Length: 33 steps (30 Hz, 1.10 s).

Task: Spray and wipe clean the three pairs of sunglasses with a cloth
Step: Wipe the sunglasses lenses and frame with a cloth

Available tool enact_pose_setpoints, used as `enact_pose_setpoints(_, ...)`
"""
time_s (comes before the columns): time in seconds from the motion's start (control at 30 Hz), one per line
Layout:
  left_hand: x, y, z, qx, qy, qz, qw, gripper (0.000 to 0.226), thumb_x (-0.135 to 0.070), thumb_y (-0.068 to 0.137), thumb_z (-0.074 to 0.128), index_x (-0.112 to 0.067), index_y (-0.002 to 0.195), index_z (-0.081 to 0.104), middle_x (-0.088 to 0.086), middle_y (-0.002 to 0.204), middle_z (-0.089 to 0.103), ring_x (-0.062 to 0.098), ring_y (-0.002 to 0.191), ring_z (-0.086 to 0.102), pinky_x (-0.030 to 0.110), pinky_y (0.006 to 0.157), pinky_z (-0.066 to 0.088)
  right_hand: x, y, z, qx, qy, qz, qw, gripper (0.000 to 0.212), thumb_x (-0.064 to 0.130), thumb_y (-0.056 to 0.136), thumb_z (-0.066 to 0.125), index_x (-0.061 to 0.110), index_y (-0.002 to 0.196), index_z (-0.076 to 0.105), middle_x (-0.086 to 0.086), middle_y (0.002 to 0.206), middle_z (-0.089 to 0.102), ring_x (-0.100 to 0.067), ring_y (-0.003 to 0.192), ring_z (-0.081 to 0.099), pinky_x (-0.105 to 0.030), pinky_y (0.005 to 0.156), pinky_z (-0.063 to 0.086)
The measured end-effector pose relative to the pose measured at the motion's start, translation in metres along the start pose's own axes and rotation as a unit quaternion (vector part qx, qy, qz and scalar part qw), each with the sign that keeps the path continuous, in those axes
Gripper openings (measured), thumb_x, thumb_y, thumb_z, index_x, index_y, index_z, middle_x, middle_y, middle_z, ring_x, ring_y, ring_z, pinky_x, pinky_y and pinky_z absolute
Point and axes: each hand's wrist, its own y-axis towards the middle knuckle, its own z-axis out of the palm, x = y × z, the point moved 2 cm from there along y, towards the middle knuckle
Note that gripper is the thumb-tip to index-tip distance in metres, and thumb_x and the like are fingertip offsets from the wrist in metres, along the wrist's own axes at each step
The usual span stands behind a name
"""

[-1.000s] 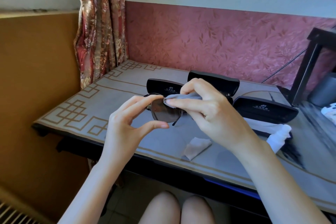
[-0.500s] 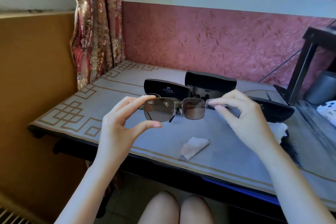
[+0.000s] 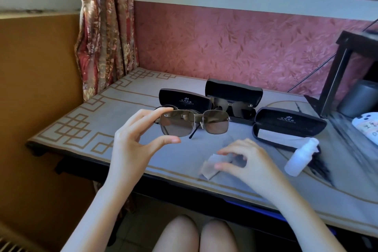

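Square metal-framed sunglasses (image 3: 216, 125), light and likely fragile, hang pinched by one lens rim in the left hand (image 3: 131, 149); the blurred right hand (image 3: 247, 163) curls over a pale cloth (image 3: 207, 170), grip unclear.

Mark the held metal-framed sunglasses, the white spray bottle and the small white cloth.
metal-framed brown-lens sunglasses (image 3: 217, 124), head view, centre of one lens.
white plastic spray bottle (image 3: 299, 159), head view, bottle body.
small white cloth (image 3: 207, 169), head view, uncovered left part.
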Motion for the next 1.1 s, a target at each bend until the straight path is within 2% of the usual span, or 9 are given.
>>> enact_pose_setpoints(0.07, 0.000, 0.000, 0.000, 0.000, -0.002, -0.002, 1.000, 0.051, -0.042, 0.069, 0.075, -0.035, 0.118, 0.062, -0.003, 0.101, 0.066, 0.024, 0.102, 0.061, 0.046, 0.095, 0.050, -0.001, -0.001, 0.013, 0.010, -0.050, -0.010, 0.999, 0.032, 0.049, 0.070, 0.078, 0.033, 0.097, 0.074, 0.022, 0.086, 0.058, -0.005, 0.094, 0.046, -0.023, 0.079, 0.037)
enact_pose_setpoints(0.17, 0.000, -0.001, 0.000, 0.001, -0.003, -0.002, 1.000, 0.050, -0.042, 0.069, 0.075, -0.036, 0.117, 0.062, -0.004, 0.103, 0.066, 0.023, 0.104, 0.061, 0.046, 0.095, 0.049, 0.000, 0.000, 0.020, 0.002, -0.043, -0.010, 0.999, 0.012, 0.041, 0.075, 0.078, 0.032, 0.082, 0.075, 0.015, 0.077, 0.056, -0.004, 0.082, 0.045, -0.024, 0.071, 0.034)
enact_pose_setpoints(0.23, -0.001, -0.001, 0.000, 0.003, -0.004, -0.005, 1.000, 0.051, -0.041, 0.069, 0.075, -0.034, 0.118, 0.063, -0.003, 0.102, 0.066, 0.022, 0.103, 0.061, 0.046, 0.095, 0.049, -0.002, 0.003, 0.010, -0.034, 0.017, 0.025, 0.999, 0.007, 0.031, 0.078, 0.077, 0.034, 0.073, 0.073, 0.011, 0.071, 0.059, -0.004, 0.069, 0.048, -0.024, 0.064, 0.035)
enact_pose_setpoints(0.3, -0.001, -0.001, -0.001, 0.004, -0.005, -0.009, 1.000, 0.052, -0.041, 0.069, 0.075, -0.033, 0.118, 0.064, -0.005, 0.102, 0.066, 0.021, 0.103, 0.061, 0.043, 0.095, 0.049, 0.000, 0.007, -0.010, -0.093, 0.106, 0.053, 0.989, 0.025, 0.018, 0.083, 0.074, 0.040, 0.071, 0.072, 0.015, 0.071, 0.068, -0.002, 0.062, 0.055, -0.025, 0.064, 0.042)
enact_pose_setpoints(0.43, -0.003, -0.002, 0.002, 0.019, 0.004, -0.002, 1.000, 0.052, -0.040, 0.069, 0.075, -0.032, 0.120, 0.064, -0.013, 0.102, 0.065, 0.016, 0.104, 0.061, 0.034, 0.096, 0.049, 0.032, 0.022, -0.056, -0.189, 0.224, -0.027, 0.956, 0.033, 0.009, 0.090, 0.064, 0.038, 0.078, 0.075, 0.017, 0.079, 0.075, 0.002, 0.079, 0.069, -0.020, 0.069, 0.052)
enact_pose_setpoints(0.6, -0.005, 0.000, 0.006, 0.027, 0.005, 0.005, 1.000, 0.053, -0.041, 0.070, 0.075, -0.033, 0.121, 0.062, -0.008, 0.101, 0.065, 0.017, 0.102, 0.061, 0.033, 0.095, 0.049, 0.093, 0.042, -0.055, -0.087, 0.220, -0.141, 0.961, 0.016, 0.016, 0.093, 0.063, 0.025, 0.098, 0.076, 0.011, 0.093, 0.076, 0.003, 0.094, 0.067, -0.015, 0.088, 0.048)
enact_pose_setpoints(0.77, -0.005, 0.002, 0.004, 0.027, 0.007, 0.013, 1.000, 0.052, -0.039, 0.069, 0.076, -0.029, 0.119, 0.064, -0.009, 0.104, 0.066, 0.012, 0.102, 0.061, 0.031, 0.094, 0.049, 0.104, 0.043, -0.047, 0.047, 0.149, -0.141, 0.978, 0.033, -0.002, 0.094, 0.049, 0.013, 0.105, 0.076, 0.023, 0.069, 0.069, 0.011, 0.061, 0.061, -0.003, 0.060, 0.041)
enact_pose_setpoints(1.0, -0.011, 0.002, 0.007, 0.039, 0.018, 0.026, 0.999, 0.051, -0.039, 0.070, 0.075, -0.028, 0.118, 0.064, -0.006, 0.104, 0.066, 0.013, 0.103, 0.061, 0.030, 0.093, 0.049, 0.106, 0.050, -0.038, 0.049, 0.160, -0.114, 0.979, 0.002, 0.019, 0.086, 0.072, 0.017, 0.086, 0.074, 0.004, 0.071, 0.073, -0.005, 0.070, 0.067, -0.024, 0.072, 0.052)
enact_pose_setpoints(1.1, -0.014, 0.003, 0.007, 0.038, 0.031, 0.043, 0.998, 0.054, -0.039, 0.070, 0.075, -0.022, 0.119, 0.062, -0.007, 0.104, 0.066, 0.007, 0.102, 0.060, 0.027, 0.093, 0.049, 0.108, 0.054, -0.036, 0.039, 0.189, -0.099, 0.976, 0.010, 0.020, 0.080, 0.078, 0.013, 0.080, 0.071, 0.004, 0.067, 0.073, 0.000, 0.062, 0.064, -0.017, 0.063, 0.051)
